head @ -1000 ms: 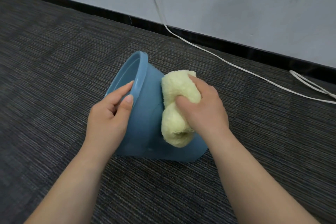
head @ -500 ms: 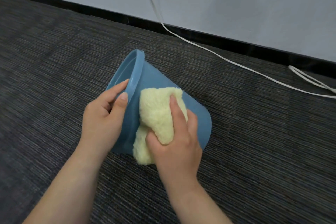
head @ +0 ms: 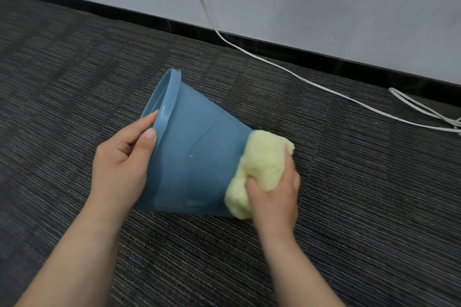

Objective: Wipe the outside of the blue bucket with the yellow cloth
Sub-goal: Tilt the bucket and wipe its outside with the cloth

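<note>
The blue bucket (head: 197,159) lies on its side on the dark carpet, its open mouth turned to the left and its base to the right. My left hand (head: 122,164) grips the rim at the mouth, thumb on the outside and fingers inside. My right hand (head: 274,197) clutches the fluffy yellow cloth (head: 262,167) and presses it against the bucket's base end. The cloth covers the bottom edge of the bucket, so the base itself is hidden.
A white cable (head: 287,70) runs down the grey wall and across the carpet to the right, ending in loops (head: 429,112) near the right edge. A black skirting board (head: 124,15) lines the wall. Dark striped carpet (head: 62,82) surrounds the bucket.
My right hand has slid the cloth along the bucket's side from near the rim to the base end. The bucket has tipped flatter, and my left hand keeps its hold on the rim.
</note>
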`<control>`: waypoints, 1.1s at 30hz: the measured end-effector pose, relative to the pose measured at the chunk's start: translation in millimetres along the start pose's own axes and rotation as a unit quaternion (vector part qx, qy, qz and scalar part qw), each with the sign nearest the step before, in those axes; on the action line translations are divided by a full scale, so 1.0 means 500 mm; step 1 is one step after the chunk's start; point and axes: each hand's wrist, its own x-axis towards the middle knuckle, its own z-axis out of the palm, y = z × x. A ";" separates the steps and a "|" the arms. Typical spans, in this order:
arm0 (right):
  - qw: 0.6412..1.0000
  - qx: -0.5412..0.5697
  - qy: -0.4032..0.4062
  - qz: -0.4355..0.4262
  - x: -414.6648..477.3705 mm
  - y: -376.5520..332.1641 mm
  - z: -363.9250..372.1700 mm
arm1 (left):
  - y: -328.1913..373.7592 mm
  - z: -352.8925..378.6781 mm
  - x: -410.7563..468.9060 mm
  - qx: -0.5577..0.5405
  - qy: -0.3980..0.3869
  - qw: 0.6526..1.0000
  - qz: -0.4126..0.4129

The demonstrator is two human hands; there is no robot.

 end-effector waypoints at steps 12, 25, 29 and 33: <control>0.987 -0.053 -0.072 -0.137 -0.039 -0.054 0.013 | -0.006 -0.011 -0.003 -0.004 0.002 1.000 0.000; 1.000 -0.005 -0.028 0.006 0.038 0.044 -0.031 | -0.026 -0.048 -0.016 0.048 0.068 0.994 -0.067; 0.998 -0.056 -0.039 0.009 0.022 0.046 -0.038 | -0.010 -0.055 -0.009 0.095 0.033 0.991 -0.092; 0.995 -0.090 -0.050 0.001 0.000 0.050 -0.038 | 0.023 -0.055 0.047 0.107 -0.022 0.987 -0.121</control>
